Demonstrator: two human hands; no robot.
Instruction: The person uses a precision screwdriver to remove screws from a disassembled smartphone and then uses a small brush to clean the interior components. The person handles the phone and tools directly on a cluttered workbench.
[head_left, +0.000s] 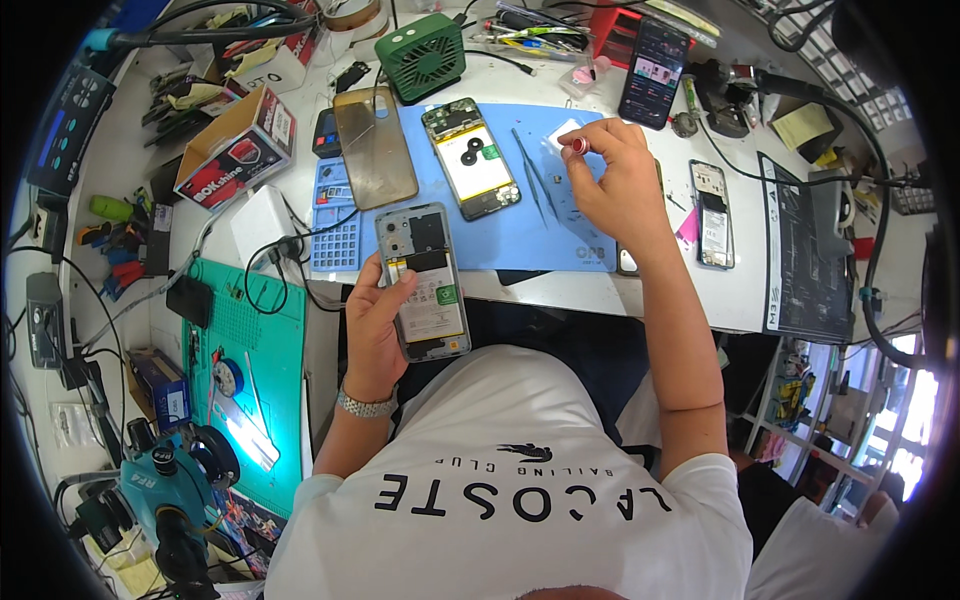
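Left hand (372,318), holding one opened phone (437,305) by its side, best kept steady; right hand (618,170), pinching small red item (580,146), best lightly.

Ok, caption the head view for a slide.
Left hand holds an opened phone; right hand pinches a small red-topped item over a blue mat.

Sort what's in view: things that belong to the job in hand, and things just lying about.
In the job, judging by the hands:
- opened phone, in the left hand
- small red-topped item, in the right hand

Apparently lying about:
- green fan
- open cardboard box
- brownish phone case
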